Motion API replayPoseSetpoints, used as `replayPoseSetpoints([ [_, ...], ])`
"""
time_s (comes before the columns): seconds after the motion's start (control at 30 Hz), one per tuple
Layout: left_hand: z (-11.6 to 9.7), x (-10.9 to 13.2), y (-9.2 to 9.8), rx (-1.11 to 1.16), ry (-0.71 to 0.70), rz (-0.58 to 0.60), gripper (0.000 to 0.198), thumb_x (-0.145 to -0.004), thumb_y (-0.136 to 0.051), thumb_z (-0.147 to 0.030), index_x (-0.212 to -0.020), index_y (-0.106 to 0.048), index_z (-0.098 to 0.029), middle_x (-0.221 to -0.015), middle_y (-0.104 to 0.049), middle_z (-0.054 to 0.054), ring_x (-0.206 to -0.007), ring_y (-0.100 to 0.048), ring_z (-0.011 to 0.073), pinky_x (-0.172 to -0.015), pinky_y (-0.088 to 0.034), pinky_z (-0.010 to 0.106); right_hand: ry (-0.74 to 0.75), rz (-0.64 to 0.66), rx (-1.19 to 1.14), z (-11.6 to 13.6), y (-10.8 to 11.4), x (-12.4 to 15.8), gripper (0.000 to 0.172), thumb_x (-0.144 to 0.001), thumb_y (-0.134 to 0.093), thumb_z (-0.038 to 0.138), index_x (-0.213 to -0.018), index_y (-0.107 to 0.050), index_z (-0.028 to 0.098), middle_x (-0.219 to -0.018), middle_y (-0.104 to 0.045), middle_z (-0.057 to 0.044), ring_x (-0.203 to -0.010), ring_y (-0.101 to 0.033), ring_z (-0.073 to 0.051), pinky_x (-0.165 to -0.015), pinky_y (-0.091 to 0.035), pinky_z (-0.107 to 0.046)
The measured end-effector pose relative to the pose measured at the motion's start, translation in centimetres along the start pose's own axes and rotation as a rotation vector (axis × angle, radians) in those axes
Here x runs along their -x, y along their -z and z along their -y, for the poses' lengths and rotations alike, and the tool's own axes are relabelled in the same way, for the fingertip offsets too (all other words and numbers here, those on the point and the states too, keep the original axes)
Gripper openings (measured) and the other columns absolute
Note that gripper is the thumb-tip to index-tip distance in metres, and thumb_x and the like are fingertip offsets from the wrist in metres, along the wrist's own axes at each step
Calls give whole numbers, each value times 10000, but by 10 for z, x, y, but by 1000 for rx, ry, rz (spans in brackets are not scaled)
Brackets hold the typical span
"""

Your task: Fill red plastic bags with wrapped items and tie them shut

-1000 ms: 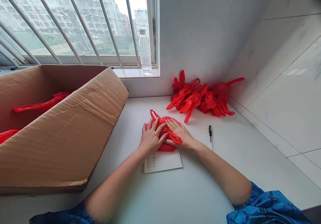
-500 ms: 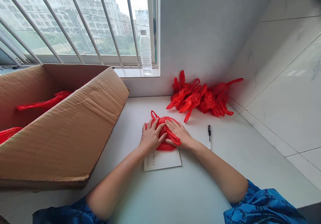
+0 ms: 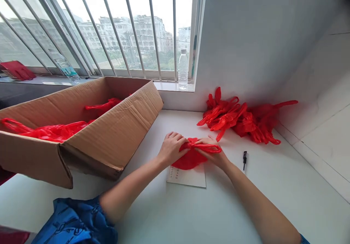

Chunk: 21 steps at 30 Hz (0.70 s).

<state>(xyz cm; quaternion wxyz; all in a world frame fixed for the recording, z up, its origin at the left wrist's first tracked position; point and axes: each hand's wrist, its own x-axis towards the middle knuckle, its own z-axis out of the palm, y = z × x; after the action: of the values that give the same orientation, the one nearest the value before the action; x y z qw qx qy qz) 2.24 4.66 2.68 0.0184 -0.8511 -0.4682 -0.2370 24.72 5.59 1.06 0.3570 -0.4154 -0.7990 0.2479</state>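
Observation:
A red plastic bag (image 3: 188, 161) is between my hands, above a notebook (image 3: 188, 180) with handwriting on its page. My left hand (image 3: 172, 148) is closed on the bag's left side, fingers curled over its gathered top. From the right, my right hand (image 3: 216, 154) grips the bag, its thumb under a looped handle that points right; some of its fingers are hidden behind the plastic. The bag covers the upper part of the notebook.
An open cardboard box (image 3: 117, 131) with red plastic bags (image 3: 57, 130) inside stands at left. More red bags (image 3: 240, 118) are heaped by the wall. A black-capped pen (image 3: 244, 160) lies at right. Water bottles (image 3: 183, 69) stand on the windowsill.
My hands have gone from lying flat on the bag to gripping its gathered top, and the handle loop now points right. The view has turned left, showing more of the box.

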Motion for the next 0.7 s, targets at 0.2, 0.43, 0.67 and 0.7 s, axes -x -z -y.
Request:
replayPoseSetpoints([
  [0.2,-26,25,94,145,12,83,255,-961,-524,-425,-949,-655,-206,-872,-673,14,-683,-585,132,-580,-410,256,-185,-46,-510,-2,2,3,431,-888,-564,602,-954,-744,217,-970,-749,-86,-959,-692,-272,-868,-547,-401],
  [0.43,7,47,238,402,287,-66,382,-927,-540,-524,-934,-666,-163,-796,-651,4,-668,-601,114,-544,-446,187,-212,64,-81,-28,-31,16,482,-893,-522,639,-719,-640,205,-694,-645,-38,-636,-562,-185,-612,-439,-299],
  [0.67,115,35,331,-215,515,-430,706,-947,-149,-425,-1204,-496,134,-855,-551,-22,-873,-613,68,-774,-381,343,-232,43,-75,-34,-42,17,445,-914,-497,608,-721,-585,217,-669,-559,-12,-618,-482,-174,-586,-378,-290],
  [0.7,137,30,337,-273,502,-399,738,-930,-116,-421,-1168,-498,165,-832,-554,-29,-864,-608,52,-773,-369,327,-238,40,-80,-35,-43,17,440,-910,-504,604,-713,-584,218,-672,-562,-14,-622,-487,-177,-589,-381,-292],
])
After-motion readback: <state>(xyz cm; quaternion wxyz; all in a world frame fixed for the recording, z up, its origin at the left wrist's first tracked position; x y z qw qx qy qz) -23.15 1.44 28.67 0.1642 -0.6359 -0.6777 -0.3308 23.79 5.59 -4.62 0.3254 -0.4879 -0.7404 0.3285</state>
